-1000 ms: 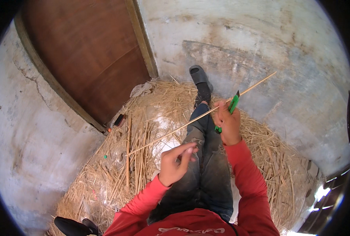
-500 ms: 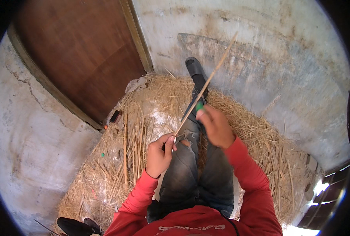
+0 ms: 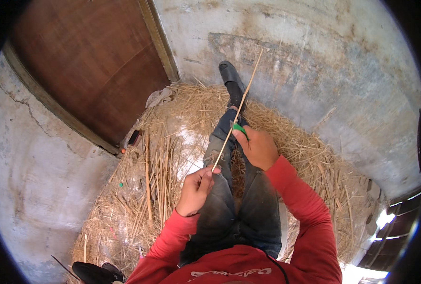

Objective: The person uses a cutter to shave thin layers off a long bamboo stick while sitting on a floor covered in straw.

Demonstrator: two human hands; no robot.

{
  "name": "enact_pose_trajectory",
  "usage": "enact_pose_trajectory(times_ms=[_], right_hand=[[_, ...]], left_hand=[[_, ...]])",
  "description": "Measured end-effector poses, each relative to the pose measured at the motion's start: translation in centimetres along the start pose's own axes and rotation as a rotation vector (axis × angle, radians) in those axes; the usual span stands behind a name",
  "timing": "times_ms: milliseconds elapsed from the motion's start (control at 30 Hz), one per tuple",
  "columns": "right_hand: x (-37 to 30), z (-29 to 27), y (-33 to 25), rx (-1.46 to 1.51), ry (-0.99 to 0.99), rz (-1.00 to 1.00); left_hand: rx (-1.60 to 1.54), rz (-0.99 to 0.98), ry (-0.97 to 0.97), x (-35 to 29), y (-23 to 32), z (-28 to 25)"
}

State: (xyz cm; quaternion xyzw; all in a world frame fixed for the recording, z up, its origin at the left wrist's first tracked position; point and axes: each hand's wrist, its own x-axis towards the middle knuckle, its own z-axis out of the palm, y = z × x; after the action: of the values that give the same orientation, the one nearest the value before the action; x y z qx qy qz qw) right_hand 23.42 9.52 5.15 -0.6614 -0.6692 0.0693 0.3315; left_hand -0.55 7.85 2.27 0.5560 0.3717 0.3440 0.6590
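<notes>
My left hand pinches the near end of a long, thin, pale wooden stick above my left thigh. The stick slants away to the upper right, past my shin and in front of the wall. My right hand is closed round a small knife with a green handle. Its short grey blade lies against the stick, around the middle of its length. Most of the handle is hidden inside my fingers.
Straw and shavings cover the floor around my outstretched legs. Several loose sticks lie to the left. A brown door and a stained wall stand ahead. Near the door are a dark oblong object and a crumpled cloth.
The stick has swung leftward and its far tip is lower. My right hand has turned, bringing more of the green handle and the blade into sight.
</notes>
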Motion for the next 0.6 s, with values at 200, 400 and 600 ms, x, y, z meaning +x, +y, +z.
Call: enact_pose_trajectory(times_ms=[200, 400, 600], right_hand=[[-4.3, 2.6, -2.4, -0.025, -0.193, -0.185], [-0.4, 2.2, -0.7, -0.132, -0.121, -0.074], [5.0, -2.9, 12.6, -0.055, 0.165, 0.26]], left_hand=[[-0.105, -0.068, 0.025, 0.6, 0.7, -0.4], [-0.089, -0.052, -0.009, 1.0, 0.2, -1.2], [-0.028, -0.141, -0.177, -4.3, -3.7, -2.5]])
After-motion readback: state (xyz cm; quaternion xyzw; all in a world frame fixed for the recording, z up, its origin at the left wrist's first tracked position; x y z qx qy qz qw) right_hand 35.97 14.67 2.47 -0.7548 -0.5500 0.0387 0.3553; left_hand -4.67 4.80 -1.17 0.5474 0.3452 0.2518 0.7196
